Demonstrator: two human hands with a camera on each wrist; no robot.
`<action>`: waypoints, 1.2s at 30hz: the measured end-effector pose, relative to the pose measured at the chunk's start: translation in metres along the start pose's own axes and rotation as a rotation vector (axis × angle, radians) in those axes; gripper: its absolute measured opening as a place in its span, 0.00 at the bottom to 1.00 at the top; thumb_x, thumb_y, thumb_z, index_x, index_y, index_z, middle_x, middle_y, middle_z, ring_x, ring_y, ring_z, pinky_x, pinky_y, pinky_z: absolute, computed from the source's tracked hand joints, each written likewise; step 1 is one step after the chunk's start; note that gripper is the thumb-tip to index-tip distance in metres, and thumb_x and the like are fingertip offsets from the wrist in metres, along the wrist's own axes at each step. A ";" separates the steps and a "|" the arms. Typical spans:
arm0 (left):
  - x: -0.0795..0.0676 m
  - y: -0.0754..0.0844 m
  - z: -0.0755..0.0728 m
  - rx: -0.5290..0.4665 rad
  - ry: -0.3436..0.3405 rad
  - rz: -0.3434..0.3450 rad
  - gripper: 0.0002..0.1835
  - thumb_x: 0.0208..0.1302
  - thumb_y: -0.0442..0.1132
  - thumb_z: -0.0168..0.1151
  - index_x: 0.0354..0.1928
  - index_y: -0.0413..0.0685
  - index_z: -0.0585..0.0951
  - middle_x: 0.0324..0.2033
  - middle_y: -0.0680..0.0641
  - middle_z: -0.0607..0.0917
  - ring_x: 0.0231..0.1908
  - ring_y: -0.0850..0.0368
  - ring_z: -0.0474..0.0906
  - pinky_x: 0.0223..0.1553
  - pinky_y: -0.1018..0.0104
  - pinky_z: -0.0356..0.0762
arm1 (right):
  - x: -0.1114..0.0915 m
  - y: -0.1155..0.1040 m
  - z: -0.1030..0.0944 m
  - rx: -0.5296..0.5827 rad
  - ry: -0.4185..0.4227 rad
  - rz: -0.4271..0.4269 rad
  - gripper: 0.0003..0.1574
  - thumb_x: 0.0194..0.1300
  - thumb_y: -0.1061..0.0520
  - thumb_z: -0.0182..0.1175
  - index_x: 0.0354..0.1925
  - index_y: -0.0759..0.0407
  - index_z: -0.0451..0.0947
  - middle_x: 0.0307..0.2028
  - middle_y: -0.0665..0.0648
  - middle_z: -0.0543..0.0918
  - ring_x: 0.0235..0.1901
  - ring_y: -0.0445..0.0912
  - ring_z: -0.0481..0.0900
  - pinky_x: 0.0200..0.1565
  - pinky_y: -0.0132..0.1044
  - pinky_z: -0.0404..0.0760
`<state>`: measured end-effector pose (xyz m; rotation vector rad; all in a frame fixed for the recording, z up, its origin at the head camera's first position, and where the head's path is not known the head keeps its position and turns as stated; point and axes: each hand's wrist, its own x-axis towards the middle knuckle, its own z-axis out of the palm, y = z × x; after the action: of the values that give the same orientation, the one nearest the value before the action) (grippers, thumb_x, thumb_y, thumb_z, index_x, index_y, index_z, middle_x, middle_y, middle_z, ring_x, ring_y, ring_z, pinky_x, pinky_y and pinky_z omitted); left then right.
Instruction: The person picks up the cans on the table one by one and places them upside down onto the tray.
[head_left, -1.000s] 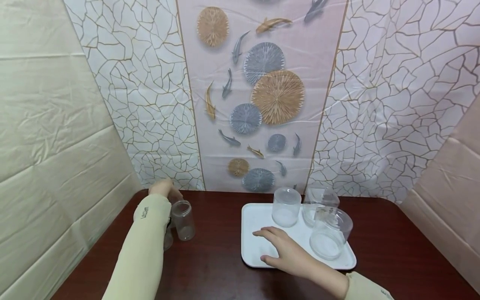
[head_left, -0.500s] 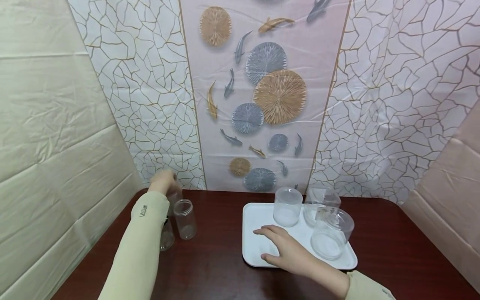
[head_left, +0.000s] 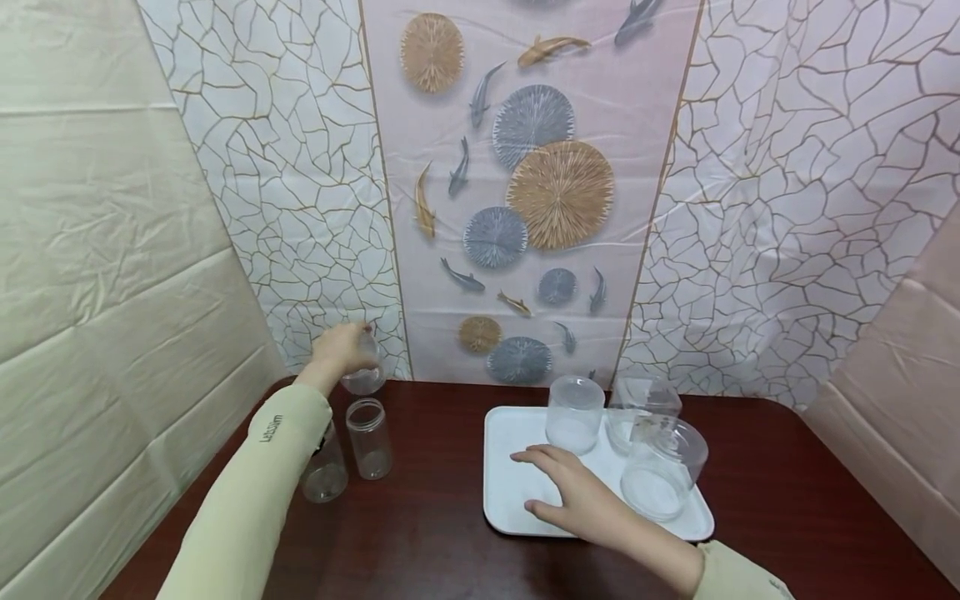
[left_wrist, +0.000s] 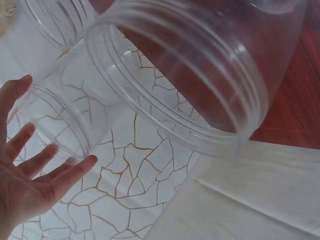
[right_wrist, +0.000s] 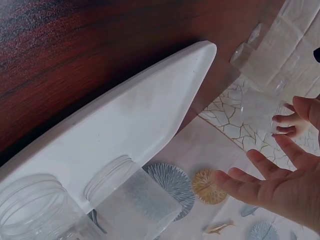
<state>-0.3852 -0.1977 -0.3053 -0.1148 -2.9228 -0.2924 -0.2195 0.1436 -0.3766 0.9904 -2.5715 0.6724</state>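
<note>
At the back left, my left hand (head_left: 339, 352) grips a clear plastic jar (head_left: 364, 380), lifted above the table's far edge. The left wrist view has the fingers and thumb around the ridged mouth of this jar (left_wrist: 75, 112). Two more clear jars stand on the table below that arm: a slim jar (head_left: 371, 446) and a partly sleeve-hidden jar (head_left: 325, 477). My right hand (head_left: 581, 500) hovers over the white tray (head_left: 506, 492), fingers spread and holding nothing. A frosted-looking clear jar (head_left: 575, 421) stands on the tray beyond it.
On the tray's right half are a squarish clear container (head_left: 651, 392) and a wide round clear jar (head_left: 663, 479), overlapping in view. A dark red-brown table (head_left: 427, 517) lies under everything. Patterned cloth (head_left: 322, 208) hangs behind its far edge.
My left hand has risen and moved slightly right at the back, bringing up a clear jar that was behind the others. The right hand stays nearly still over the tray.
</note>
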 end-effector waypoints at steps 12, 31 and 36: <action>-0.010 0.017 0.000 -0.079 0.151 0.108 0.33 0.42 0.50 0.62 0.55 0.51 0.68 0.52 0.39 0.73 0.48 0.40 0.71 0.45 0.44 0.68 | 0.004 0.005 -0.006 0.029 0.032 0.034 0.29 0.49 0.57 0.63 0.51 0.55 0.70 0.49 0.51 0.75 0.50 0.48 0.72 0.49 0.45 0.71; -0.044 0.049 0.002 -0.334 0.275 0.288 0.33 0.42 0.47 0.65 0.55 0.53 0.69 0.54 0.49 0.73 0.53 0.48 0.70 0.48 0.50 0.70 | 0.005 0.015 -0.012 0.121 0.153 0.103 0.32 0.51 0.58 0.63 0.55 0.55 0.66 0.51 0.53 0.73 0.54 0.49 0.70 0.51 0.47 0.71; -0.057 0.060 0.002 -0.537 0.215 0.289 0.33 0.43 0.44 0.67 0.55 0.52 0.70 0.54 0.46 0.73 0.53 0.45 0.68 0.51 0.49 0.67 | 0.006 0.013 -0.013 0.207 0.146 0.122 0.37 0.51 0.50 0.64 0.58 0.51 0.63 0.55 0.52 0.70 0.57 0.50 0.67 0.48 0.49 0.72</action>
<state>-0.3239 -0.1415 -0.3081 -0.5401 -2.4982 -0.9619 -0.2315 0.1560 -0.3669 0.8135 -2.4860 1.0220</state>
